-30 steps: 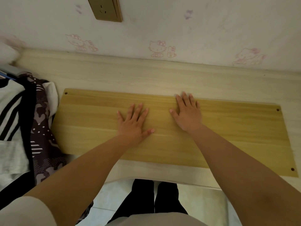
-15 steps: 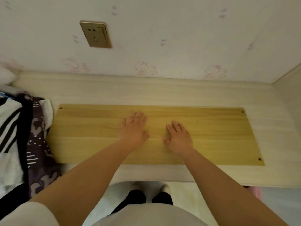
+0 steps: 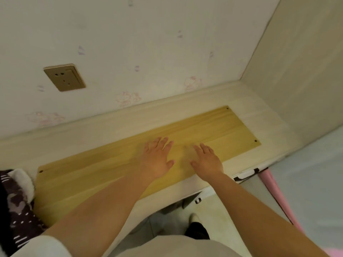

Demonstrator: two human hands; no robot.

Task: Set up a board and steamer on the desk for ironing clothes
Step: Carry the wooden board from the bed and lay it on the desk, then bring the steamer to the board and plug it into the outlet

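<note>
A long yellow wooden board (image 3: 219, 127) with small holes in its corners lies flat on the pale desk (image 3: 74, 138), parallel to the wall. My left hand (image 3: 157, 158) rests palm down on the board's middle, fingers spread. My right hand (image 3: 206, 160) lies flat just to its right, fingers spread, slightly blurred. Neither hand holds anything. No steamer is in view.
A gold wall socket (image 3: 65, 77) sits on the wallpaper above the desk's left part. Dark patterned clothes with a white piece (image 3: 16, 204) lie at the board's left end. A side panel (image 3: 300, 80) closes the desk on the right. A pink pole (image 3: 278, 197) leans below the desk's right corner.
My right hand has slid back toward me on the board, level with the left. My head has turned right and lifted, so the board now runs diagonally and the side panel shows.
</note>
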